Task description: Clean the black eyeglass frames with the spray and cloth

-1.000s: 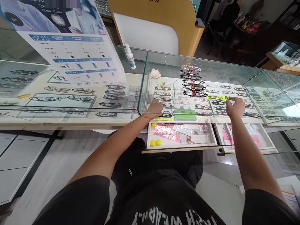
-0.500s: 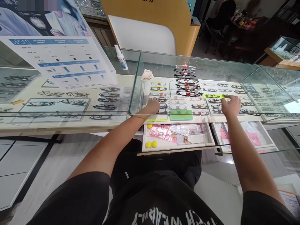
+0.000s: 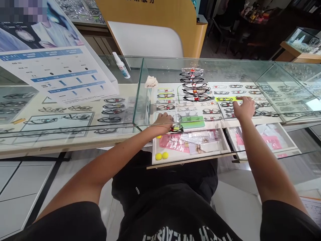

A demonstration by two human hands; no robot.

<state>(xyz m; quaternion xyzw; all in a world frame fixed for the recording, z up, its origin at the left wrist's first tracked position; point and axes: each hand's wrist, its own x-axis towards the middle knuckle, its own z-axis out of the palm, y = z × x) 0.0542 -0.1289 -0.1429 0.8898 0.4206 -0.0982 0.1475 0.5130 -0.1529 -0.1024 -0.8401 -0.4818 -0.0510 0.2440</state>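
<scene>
My left hand (image 3: 163,123) is at the front left of the display case, its fingers closed on a pair of dark-framed eyeglasses (image 3: 177,128). These eyeglasses hang over the near edge of the display, beside a green card (image 3: 192,122). A row of dark eyeglasses (image 3: 166,107) lies just beyond that hand. My right hand (image 3: 245,107) rests over the right-hand display board, thumb apart from the fingers, near a yellow strip (image 3: 225,99) and more eyeglasses (image 3: 228,104). Its fingertips are partly hidden. Several eyeglasses (image 3: 196,97) stand stacked in a column on the glass top.
A spray bottle (image 3: 121,65) and a crumpled cloth (image 3: 151,82) sit on the glass. A poster stand (image 3: 75,73) is at left. Below the case, a pulled-out drawer (image 3: 190,160) holds plastic packets and yellow balls (image 3: 158,156); a second drawer (image 3: 288,152) is at right.
My left hand has come nearer the front edge, bringing a pair of eyeglasses from the left column with it. My right hand stays almost in place, while the view shifts slightly.
</scene>
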